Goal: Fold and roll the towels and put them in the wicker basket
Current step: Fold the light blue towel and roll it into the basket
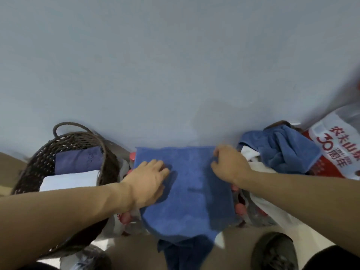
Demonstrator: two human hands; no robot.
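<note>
While both hands press, blue towel runs front-to-back

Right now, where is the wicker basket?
The wicker basket sits at the left of the head view, beside the left hand, holding two rolled towels.

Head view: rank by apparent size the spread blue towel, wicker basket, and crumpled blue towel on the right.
1. wicker basket and spread blue towel: alike, unsure.
2. crumpled blue towel, smallest, though farther away.

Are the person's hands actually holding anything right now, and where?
The right hand pinches the blue towel near its far right corner; the left hand only lies flat on its left side.
</note>
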